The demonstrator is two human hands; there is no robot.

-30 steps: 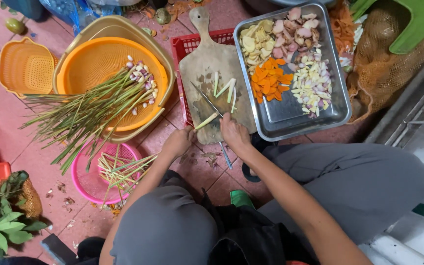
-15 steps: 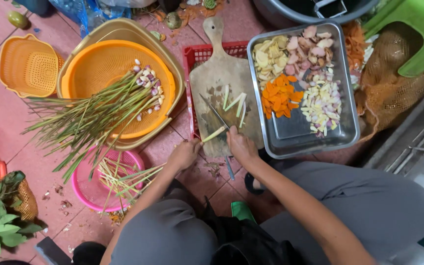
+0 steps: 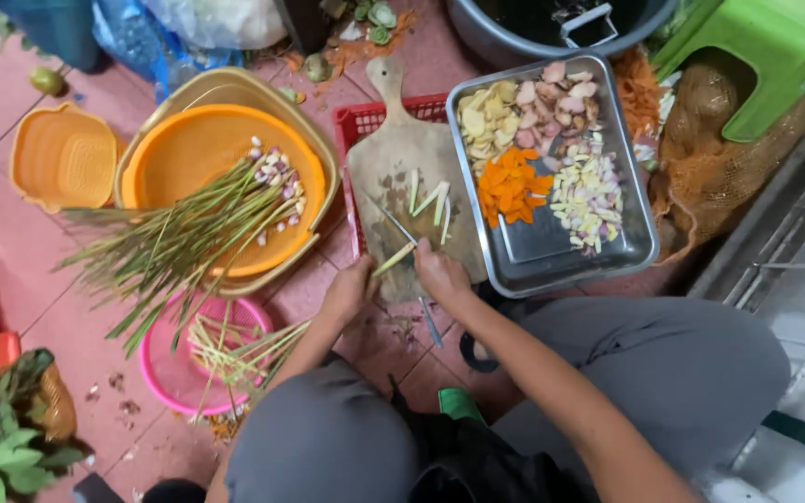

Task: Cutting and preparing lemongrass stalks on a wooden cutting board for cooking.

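On the floor, head view: person squatting over a wooden cutting board (image 3: pixel 402 177) that sits on a red plastic crate (image 3: pixel 365 126), pretty messy setup honestly.

Left hand (image 3: pixel 351 291): fingers curled together, pinching the near end of a lemongrass stalk (image 3: pixel 393 259) at the board's lower edge.

Right hand (image 3: pixel 440 272): closed around a knife handle, fingers wrapped tight; the knife (image 3: pixel 391 220) runs up and left across the board, its blade just above the stalk.

Lemongrass stalk: lying at a slant at the bottom of the board, between the two hands, touching the wood.

Cut pieces (image 3: pixel 432 197): a few pale bits in the middle of the board, just beyond the blade.

Steel tray (image 3: pixel 561 251): right beside the board, loaded with sliced orange, yellow, pinkish and whitish stuff, near half bare.

Orange basin (image 3: pixel 188 149): left of the board, nested in a yellow one, a lemongrass bundle (image 3: pixel 188 233) lying across it with small shallots (image 3: pixel 277 172) on the right.

Pink bowl (image 3: pixel 174 373): below that, holding trimmed stalks.

Green stool (image 3: pixel 757 56): top right, well apart.
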